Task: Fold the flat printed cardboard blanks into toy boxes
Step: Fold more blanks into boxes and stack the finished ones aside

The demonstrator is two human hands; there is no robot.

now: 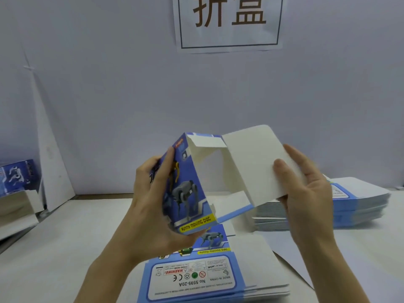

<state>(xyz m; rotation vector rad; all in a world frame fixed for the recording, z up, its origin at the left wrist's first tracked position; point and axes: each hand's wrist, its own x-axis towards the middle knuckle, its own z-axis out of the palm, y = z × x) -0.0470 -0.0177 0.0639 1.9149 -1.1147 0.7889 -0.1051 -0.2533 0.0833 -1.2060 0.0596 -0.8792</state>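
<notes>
A blue printed toy box [188, 193] with a robot dog picture is raised above the table, half formed, its open end facing me. My left hand [157, 202] grips its printed side, fingers curled round the lower edge. The box's large white flap [251, 162] stands open to the right. My right hand [306, 189] holds that flap, thumb on its white inner face and fingers behind it. Below my hands lies a stack of flat printed blanks [209, 278], label side up.
A second, taller stack of flat blanks [360, 204] lies at the right on the white table [65, 248]. Folded boxes [17, 178] sit at the far left edge. A white wall with a paper sign [229, 22] stands close behind.
</notes>
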